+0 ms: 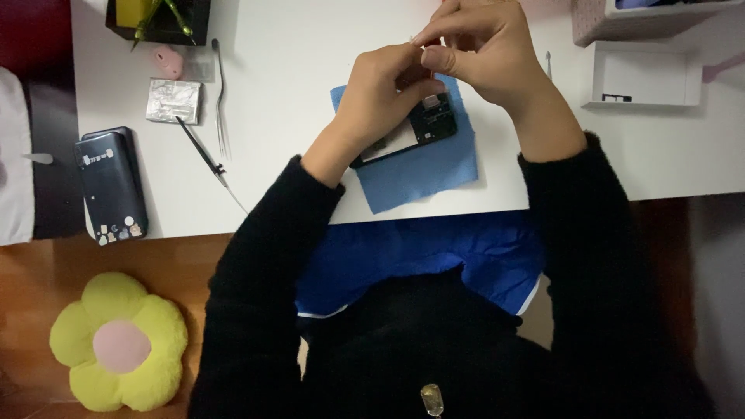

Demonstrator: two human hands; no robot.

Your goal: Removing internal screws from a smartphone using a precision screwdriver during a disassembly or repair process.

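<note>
Right, both hands meet over the opened phone [415,128], which lies on a blue cloth [419,167] just below the pinch, its long axis running slantwise from lower left up to the right. Left hand [380,101] and right hand [485,54] have fingertips closed together on some tiny part, too small to make out, with the left hand the nearer to the phone. Out beyond the left hand lie tweezers [222,101], a dark probe [202,151], a foil pack [174,101] and a cased phone [112,186] on the white table [295,62]

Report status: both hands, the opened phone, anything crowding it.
Left hand and right hand pinch a small part, too small to identify. Opened phone lies on blue cloth beneath. Tweezers lie well left, apart.
</note>
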